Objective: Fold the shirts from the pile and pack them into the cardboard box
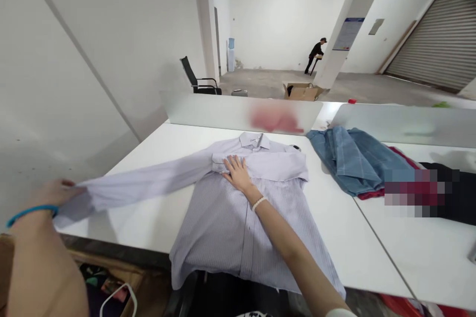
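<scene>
We've got the shirt (219,218) on the white table (174,143) in front of us, front side up, collar (255,140) at the far end, hem hanging over the near edge. Our L hand (55,192) is out past the table's L edge, fingers closed on the cuff end of one sleeve (148,181); it's blurry, so we can't tell exact finger placement. That sleeve runs taut-ish from shoulder to hand, outer part raised off the tabletop. Our R hand (237,172) grips nothing: palm down, fingers spread, pressing near the cuff of the other sleeve (278,164), which lies folded across the chest. Blue band (31,212) on L wrist, white bracelet (259,203) on R. To the R of the shirt, approx. level w/ its chest: blue clothes (353,158) in a heap, w/ black cloth (461,203) beyond. Frosted divider (208,111) along the far edge; in the bkgd, chair (193,79), open box (303,91) & a person (315,54) in dark clothes.
</scene>
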Demonstrator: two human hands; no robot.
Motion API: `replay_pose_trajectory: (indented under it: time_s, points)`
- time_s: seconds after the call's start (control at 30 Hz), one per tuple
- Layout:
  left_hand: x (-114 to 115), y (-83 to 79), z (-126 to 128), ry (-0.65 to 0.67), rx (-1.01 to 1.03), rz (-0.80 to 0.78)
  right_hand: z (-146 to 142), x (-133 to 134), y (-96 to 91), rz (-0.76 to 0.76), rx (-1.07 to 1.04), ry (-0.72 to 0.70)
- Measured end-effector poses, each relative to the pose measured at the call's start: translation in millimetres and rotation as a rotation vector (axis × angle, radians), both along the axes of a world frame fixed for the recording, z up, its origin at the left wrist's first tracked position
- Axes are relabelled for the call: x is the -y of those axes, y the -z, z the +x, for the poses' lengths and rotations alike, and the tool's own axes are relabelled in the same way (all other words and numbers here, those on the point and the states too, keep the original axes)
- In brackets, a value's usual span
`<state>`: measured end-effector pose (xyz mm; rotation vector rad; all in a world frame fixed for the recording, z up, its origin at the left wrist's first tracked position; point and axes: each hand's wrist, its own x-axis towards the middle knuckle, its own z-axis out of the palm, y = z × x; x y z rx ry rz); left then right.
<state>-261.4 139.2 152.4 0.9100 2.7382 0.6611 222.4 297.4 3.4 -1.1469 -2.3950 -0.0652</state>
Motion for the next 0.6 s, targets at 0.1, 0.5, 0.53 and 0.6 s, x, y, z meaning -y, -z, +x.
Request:
replay_pose_trajectory:
  time_s: [0.1, 0.5, 0.53, 0.6]
  points:
    - [-46.2, -54.0, -5.0, 0.035, -0.184, -0.149, -1.4, -6.4, -0.3, -0.048, -0.005, -0.011]
    - [-160.5, -171.5, 111.1, 0.240, -0.855, 0.099, -29.1, -33.1, 1.9, -0.313, 0.013, 0.217]
    - [-169.1, -178.4, 114.4, 0.257, -0.820, 0.124, -29.8, -34.2, 3.6, -0.335, 0.015, 0.226]
    - [-185.5, -193.1, 116.0, 0.227, -0.665, 0.294, -28.9, -35.8, 5.9, -0.342, 0.003, 0.230]
